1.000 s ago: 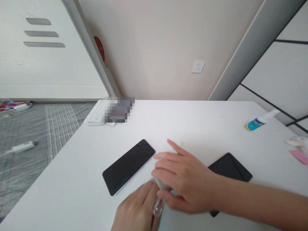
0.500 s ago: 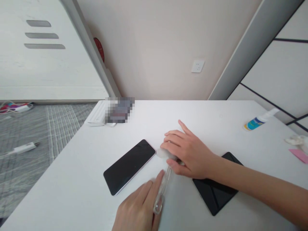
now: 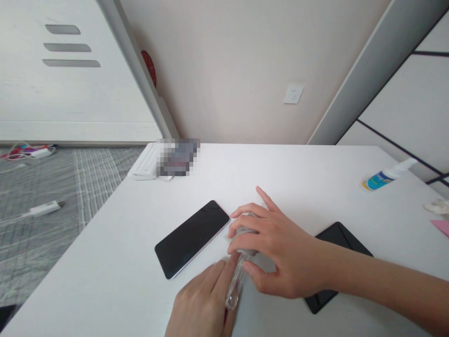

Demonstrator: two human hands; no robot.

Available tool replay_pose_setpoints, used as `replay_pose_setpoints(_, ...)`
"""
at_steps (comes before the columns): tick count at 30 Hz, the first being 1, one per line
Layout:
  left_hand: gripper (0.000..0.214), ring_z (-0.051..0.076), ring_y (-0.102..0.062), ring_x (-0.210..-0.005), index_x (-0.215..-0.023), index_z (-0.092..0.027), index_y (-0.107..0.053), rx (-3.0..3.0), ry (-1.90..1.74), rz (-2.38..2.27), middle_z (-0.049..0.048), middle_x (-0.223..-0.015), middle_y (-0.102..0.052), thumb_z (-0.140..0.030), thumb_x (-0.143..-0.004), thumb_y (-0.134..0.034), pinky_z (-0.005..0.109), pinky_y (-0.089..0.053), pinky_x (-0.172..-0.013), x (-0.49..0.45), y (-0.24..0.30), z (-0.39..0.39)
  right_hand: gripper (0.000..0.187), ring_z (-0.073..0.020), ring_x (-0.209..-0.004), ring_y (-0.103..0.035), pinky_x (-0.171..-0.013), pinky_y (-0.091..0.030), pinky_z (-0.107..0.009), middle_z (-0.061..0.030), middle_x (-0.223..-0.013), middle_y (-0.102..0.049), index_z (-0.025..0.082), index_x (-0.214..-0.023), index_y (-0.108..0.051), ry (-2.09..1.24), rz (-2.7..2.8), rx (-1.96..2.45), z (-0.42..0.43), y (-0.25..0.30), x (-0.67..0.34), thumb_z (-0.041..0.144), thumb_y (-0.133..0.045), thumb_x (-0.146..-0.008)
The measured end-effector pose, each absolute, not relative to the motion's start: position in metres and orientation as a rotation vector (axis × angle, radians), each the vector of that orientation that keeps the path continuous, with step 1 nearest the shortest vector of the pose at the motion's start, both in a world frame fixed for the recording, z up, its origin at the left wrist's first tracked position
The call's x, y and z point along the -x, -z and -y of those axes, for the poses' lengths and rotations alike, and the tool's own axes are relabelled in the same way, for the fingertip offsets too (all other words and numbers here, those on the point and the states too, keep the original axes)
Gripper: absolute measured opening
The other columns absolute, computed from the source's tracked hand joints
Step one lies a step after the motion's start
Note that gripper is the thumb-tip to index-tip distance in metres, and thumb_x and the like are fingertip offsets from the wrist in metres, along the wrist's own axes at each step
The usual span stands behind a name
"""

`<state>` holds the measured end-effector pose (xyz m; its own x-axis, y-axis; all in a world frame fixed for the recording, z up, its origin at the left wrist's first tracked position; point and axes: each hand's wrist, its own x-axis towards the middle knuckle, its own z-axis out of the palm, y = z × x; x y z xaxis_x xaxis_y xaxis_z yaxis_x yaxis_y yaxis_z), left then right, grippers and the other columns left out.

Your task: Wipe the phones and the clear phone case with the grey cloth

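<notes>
A clear plastic handle (image 3: 235, 286) with a rounded end slants up from my left hand (image 3: 201, 299), whose fingers are closed along it. Its greyish, see-through head (image 3: 247, 252) lies largely under my right hand (image 3: 277, 243), so its kind is not plain. The fingers of my right hand are spread and bent over the head's left side, with the thumb apart, near the handle. Just left of the hands lies a black-screened phone (image 3: 192, 239). Under my right forearm, a flat black thing (image 3: 324, 299) is partly covered.
On the white table (image 3: 105, 271) a spray bottle (image 3: 380, 180) lies tipped at the right, near a pink piece (image 3: 441, 226) and crumpled white stuff (image 3: 437, 206). White packets (image 3: 145, 164) lie at the back left. A white cable plug (image 3: 45, 208) rests on the grey bedding (image 3: 94, 173).
My right hand has shifted down toward my left hand, and its fingers have spread over the clear thing's head. My left hand keeps its hold. The whole view has moved slightly.
</notes>
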<state>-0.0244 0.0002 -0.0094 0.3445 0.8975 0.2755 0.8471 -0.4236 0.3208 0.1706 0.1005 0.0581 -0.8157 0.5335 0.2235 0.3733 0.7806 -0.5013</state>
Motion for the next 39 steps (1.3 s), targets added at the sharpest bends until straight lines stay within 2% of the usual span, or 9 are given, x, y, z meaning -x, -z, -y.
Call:
replay_pose_setpoints(12, 0.026, 0.017, -0.071, -0.066, -0.121, -0.020, -0.058, -2.493, -0.662, -1.614, 0.0000, -0.079, -0.070, -0.017, -0.099, -0.044, 0.025, -0.044, -0.047, 0.025, 0.009, -0.002, 0.007, -0.0173, -0.110, -0.058, -0.124, 0.011, -0.053, 0.0027, -0.107, -0.068, 0.022, -0.087, -0.061, -0.535, 2.650, 0.636, -0.097, -0.053, -0.168, 0.025, -0.055, -0.090)
replay_pose_setpoints(17, 0.020, 0.017, -0.066, -0.055, -0.083, -0.024, -0.056, -2.505, -0.784, -1.604, -0.0006, -0.069, -0.067, -0.009, -0.081, -0.043, 0.025, -0.045, -0.044, 0.024, 0.007, -0.001, 0.025, -0.0213, -0.102, -0.059, -0.128, 0.001, -0.051, -0.0053, -0.106, -0.068, 0.017, -0.101, -0.059, -0.373, 2.763, 0.399, -0.076, -0.039, -0.159, 0.041, -0.052, -0.094)
replay_pose_setpoints(20, 0.018, 0.018, -0.063, -0.050, -0.073, -0.025, -0.051, -2.549, -0.812, -1.634, -0.0006, -0.062, -0.064, -0.010, -0.079, -0.043, 0.026, -0.043, -0.042, 0.024, 0.008, -0.002, 0.042, -0.0223, -0.106, -0.059, -0.129, -0.011, -0.046, -0.0076, -0.112, -0.068, 0.016, -0.109, -0.058, -0.250, 2.793, 0.262, -0.082, -0.034, -0.158, 0.055, -0.043, -0.102)
replay_pose_setpoints(23, 0.017, 0.018, -0.068, -0.056, -0.084, -0.023, -0.058, -2.561, -0.725, -1.604, 0.0004, -0.070, -0.068, -0.012, -0.087, -0.045, 0.027, -0.049, -0.046, 0.024, 0.010, -0.004, 0.054, -0.0241, -0.105, -0.062, -0.127, -0.016, -0.050, -0.0094, -0.110, -0.070, 0.016, -0.111, -0.058, -0.119, 2.753, 0.350, -0.105, -0.032, -0.164, 0.066, -0.041, -0.100)
replay_pose_setpoints(26, 0.022, 0.018, -0.073, -0.068, -0.104, -0.021, -0.061, -2.537, -0.683, -1.595, 0.0024, -0.086, -0.073, -0.012, -0.091, -0.045, 0.027, -0.054, -0.055, 0.025, 0.012, -0.003, 0.060, -0.0271, -0.109, -0.063, -0.127, -0.013, -0.056, -0.0109, -0.108, -0.070, 0.015, -0.107, -0.060, -0.021, 2.752, 0.512, -0.113, -0.032, -0.168, 0.072, -0.045, -0.096)
replay_pose_setpoints(29, 0.017, 0.018, -0.067, -0.055, -0.085, -0.022, -0.060, -2.548, -0.711, -1.624, 0.0006, -0.069, -0.067, -0.014, -0.091, -0.045, 0.028, -0.048, -0.045, 0.026, 0.011, 0.000, 0.061, -0.0264, -0.108, -0.062, -0.129, -0.009, -0.053, -0.0108, -0.111, -0.069, 0.013, -0.110, -0.062, -0.024, 2.754, 0.389, -0.095, -0.031, -0.162, 0.069, -0.042, -0.099)
replay_pose_setpoints(32, 0.022, 0.017, -0.059, -0.045, -0.074, -0.024, -0.055, -2.572, -0.756, -1.634, -0.0014, -0.058, -0.060, -0.019, -0.093, -0.044, 0.028, -0.043, -0.041, 0.026, 0.009, 0.001, 0.058, -0.0238, -0.112, -0.060, -0.130, -0.005, -0.048, -0.0099, -0.119, -0.068, 0.010, -0.126, -0.058, -0.047, 2.782, 0.230, -0.087, -0.032, -0.159, 0.061, -0.040, -0.103)
replay_pose_setpoints(35, 0.019, 0.017, -0.067, -0.056, -0.084, -0.023, -0.059, -2.530, -0.705, -1.615, 0.0003, -0.071, -0.068, -0.021, -0.098, -0.045, 0.026, -0.048, -0.048, 0.024, 0.008, -0.002, 0.070, -0.0275, -0.120, -0.058, -0.128, -0.008, -0.055, -0.0139, -0.124, -0.067, 0.008, -0.136, -0.051, 0.013, 2.809, 0.398, -0.106, -0.034, -0.166, 0.067, -0.044, -0.100)
replay_pose_setpoints(39, 0.018, 0.016, -0.072, -0.066, -0.095, -0.022, -0.060, -2.511, -0.655, -1.600, 0.0024, -0.083, -0.073, -0.015, -0.096, -0.044, 0.024, -0.052, -0.054, 0.023, 0.011, -0.005, 0.076, -0.0343, -0.128, -0.054, -0.125, -0.010, -0.064, -0.0198, -0.128, -0.064, 0.006, -0.128, -0.056, 0.121, 2.796, 0.613, -0.113, -0.036, -0.171, 0.074, -0.049, -0.093)
